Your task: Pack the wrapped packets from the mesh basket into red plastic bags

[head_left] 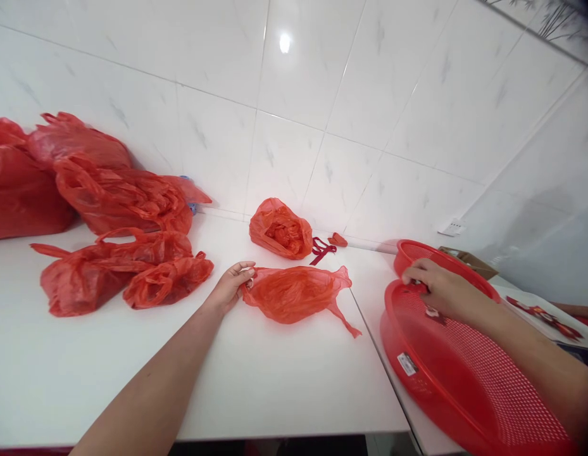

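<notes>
With its thumb and fingers, my left hand (pixel 234 285) pinches the left end of a thin red plastic bag (pixel 294 294) lying on the white table. The bag's handles trail off to the right. Over the rim of a large red mesh basket (pixel 393 329), my right hand (pixel 429 288) is closed around a small dark red and whitish piece (pixel 435 314); its kind is mostly hidden by the fingers. Behind the pinched bag sits a crumpled, open red plastic bag (pixel 279 231). A dark red ribbon (pixel 323 249) and a small red piece (pixel 338 240) lie beside it.
Several filled red plastic bags (pixel 127 196) are heaped at the left against the tiled wall. A second red basket (pixel 445 253) stands behind the large one. Farther right are a cardboard box (pixel 474 263) and red strips (pixel 543 316). A seam runs between two table tops.
</notes>
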